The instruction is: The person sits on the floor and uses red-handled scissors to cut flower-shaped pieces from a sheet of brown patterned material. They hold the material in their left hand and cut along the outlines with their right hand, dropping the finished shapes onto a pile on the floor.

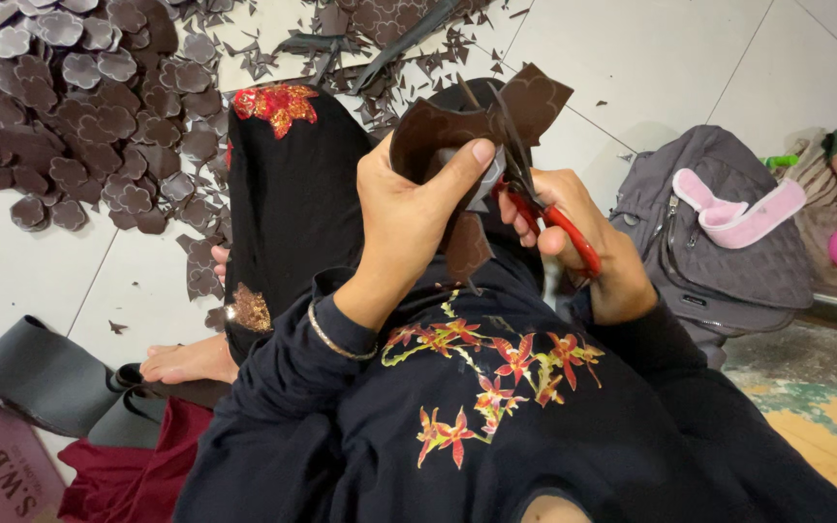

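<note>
Left hand (409, 208) up in front of the chest, fingers and thumb pinched on a dark brown sheet (438, 136), holding it above the lap. Right hand (593, 247) is wrapped through the red handles of the scissors (535, 199), fingers closed on them, blades biting into the sheet's edge beside the left thumb. On the white floor tiles (651, 58) to the left lies a heap of cut cloud-shaped pieces (79, 107); a grey bag (719, 242) sits to the right.
</note>
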The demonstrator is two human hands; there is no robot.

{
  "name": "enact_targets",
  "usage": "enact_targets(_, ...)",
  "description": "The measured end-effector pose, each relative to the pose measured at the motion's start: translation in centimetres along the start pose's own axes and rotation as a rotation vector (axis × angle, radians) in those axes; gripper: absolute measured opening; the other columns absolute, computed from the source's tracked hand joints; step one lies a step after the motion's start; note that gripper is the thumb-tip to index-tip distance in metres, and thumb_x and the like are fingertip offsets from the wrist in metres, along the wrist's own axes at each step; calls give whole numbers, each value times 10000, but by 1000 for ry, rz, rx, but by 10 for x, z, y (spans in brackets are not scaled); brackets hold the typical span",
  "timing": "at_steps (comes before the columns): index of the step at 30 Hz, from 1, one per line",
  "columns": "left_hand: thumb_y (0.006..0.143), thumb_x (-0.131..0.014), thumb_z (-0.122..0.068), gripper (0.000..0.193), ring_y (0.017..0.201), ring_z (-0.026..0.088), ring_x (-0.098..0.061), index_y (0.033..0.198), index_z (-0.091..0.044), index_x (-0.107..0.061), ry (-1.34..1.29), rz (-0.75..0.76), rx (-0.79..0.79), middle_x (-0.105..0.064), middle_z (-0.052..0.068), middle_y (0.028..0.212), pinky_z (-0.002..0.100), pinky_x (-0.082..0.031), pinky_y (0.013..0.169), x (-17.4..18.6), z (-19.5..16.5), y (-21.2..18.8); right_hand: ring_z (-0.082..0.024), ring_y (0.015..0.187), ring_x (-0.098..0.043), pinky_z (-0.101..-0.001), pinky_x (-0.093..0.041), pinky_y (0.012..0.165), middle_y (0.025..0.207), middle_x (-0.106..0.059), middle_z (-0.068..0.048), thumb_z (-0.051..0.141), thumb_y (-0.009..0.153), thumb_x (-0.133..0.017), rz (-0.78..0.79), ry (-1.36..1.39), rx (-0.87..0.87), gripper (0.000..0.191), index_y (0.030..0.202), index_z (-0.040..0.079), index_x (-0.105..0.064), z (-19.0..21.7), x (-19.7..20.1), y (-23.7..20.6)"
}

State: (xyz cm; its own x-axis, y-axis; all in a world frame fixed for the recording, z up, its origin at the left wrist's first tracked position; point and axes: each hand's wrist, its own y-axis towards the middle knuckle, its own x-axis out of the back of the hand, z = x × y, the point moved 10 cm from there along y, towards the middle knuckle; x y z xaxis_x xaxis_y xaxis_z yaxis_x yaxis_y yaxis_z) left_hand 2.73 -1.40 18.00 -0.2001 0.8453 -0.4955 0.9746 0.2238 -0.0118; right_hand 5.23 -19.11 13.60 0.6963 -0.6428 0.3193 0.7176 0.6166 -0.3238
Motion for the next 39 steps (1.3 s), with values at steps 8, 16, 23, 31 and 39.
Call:
enact_targets(8, 955, -770, -39, 111, 824, 63, -637, 1039, 23, -733, -7, 33, 9, -733, 15, 933, 226, -539, 748, 0, 1, 3, -74, 618, -553, -220, -470, 563, 700, -543, 18, 1091, 454, -489, 45, 61, 13, 1123, 853, 45, -583, 9, -2, 0)
enact_targets(16, 931, -781, -56, 111, 806, 68, -632, 980, 13, -711, -64, 42, 51, -718, 15, 900, 229, -536, 734, 1, 3, 4, -64, 648, -512, -223, -441, 586, 724, -518, 32, 1081, 533, -507, 12, 118, 18, 1093, 891, 51, -582, 28, -6, -10)
enact_targets(23, 927, -778, -46, 94, 794, 68, -633, 959, 11, -712, -46, 47, 61, -715, 11, 888, 228, -534, 723, 3, 6, 6, -69, 610, -504, -222, -421, 557, 675, -505, 32, 1093, 507, -477, 47, 97, 22, 1092, 841, 57, -566, 27, -8, -3)
enact_targets(31, 890, -770, -16, 89, 798, 65, -652, 966, 5, -729, -37, 57, 99, -728, 5, 902, 225, -550, 730, 5, 11, 11, -66, 622, -478, -220, -390, 556, 683, -477, 34, 1092, 493, -482, 70, 61, -5, 1076, 803, 63, -530, 37, -8, -3)
enact_targets(39, 904, -789, -12, 88, 791, 74, -641, 956, 15, -723, -44, 59, 103, -717, 17, 890, 234, -538, 723, 10, 17, 14, -61, 647, -476, -215, -395, 590, 700, -470, 40, 1050, 630, -489, 36, 135, 16, 997, 813, 71, -541, 64, -18, -5)
